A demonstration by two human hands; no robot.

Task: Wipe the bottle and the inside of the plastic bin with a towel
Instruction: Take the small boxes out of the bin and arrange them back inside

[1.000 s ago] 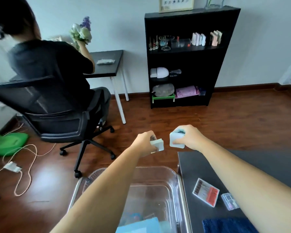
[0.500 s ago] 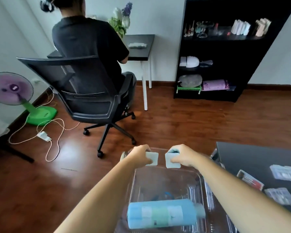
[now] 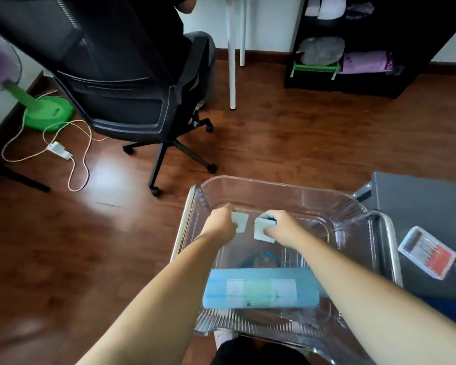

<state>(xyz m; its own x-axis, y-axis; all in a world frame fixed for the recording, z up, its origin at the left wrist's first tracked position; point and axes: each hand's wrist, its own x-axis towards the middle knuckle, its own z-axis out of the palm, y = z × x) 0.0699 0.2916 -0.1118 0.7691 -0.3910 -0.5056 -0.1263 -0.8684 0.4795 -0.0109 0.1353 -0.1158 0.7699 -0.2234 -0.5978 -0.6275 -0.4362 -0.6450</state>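
1 blue bottle (image 3: pixel 261 288): lying on its side inside 1 clear plastic bin (image 3: pixel 282 191), at the near end. 2 pale square pads, 1 per hand: left hand (image 3: pixel 221 222) fingers pinching 1 pad (image 3: pixel 240 219); right hand (image 3: pixel 281 227) fingers closed around the other (image 3: pixel 262 231), both over the bin. 1 dark desk (image 3: pixel 419 206) just beside the bin, right. 1 office chair (image 3: pixel 132 101) beyond.

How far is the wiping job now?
Done: nothing visibly wiped. In hand: left hand and right hand each hold a small pale box over the clear bin, not a towel. Left: the blue bottle lying inside and the bin's interior.
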